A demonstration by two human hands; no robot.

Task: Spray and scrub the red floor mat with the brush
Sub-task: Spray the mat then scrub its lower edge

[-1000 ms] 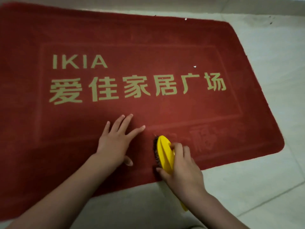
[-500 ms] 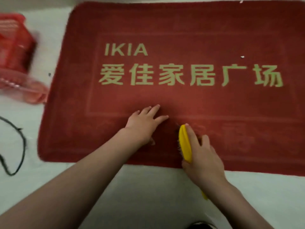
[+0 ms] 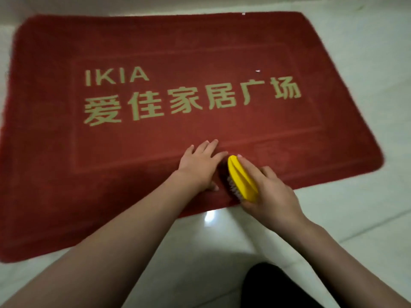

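One red floor mat is lying flat on the pale tiled floor. It is carrying one line of gold letters, IKIA, and one row of six gold characters below it. One yellow brush is sitting on the mat's near border strip, tilted, with its bristles turned down and to the left. Two grips are showing. The right grip is clamping round the brush's back, index finger lying along its top. The left grip is pressing flat on the mat, fingers straight and apart, just left of the brush. One dark shape is showing at the bottom edge.
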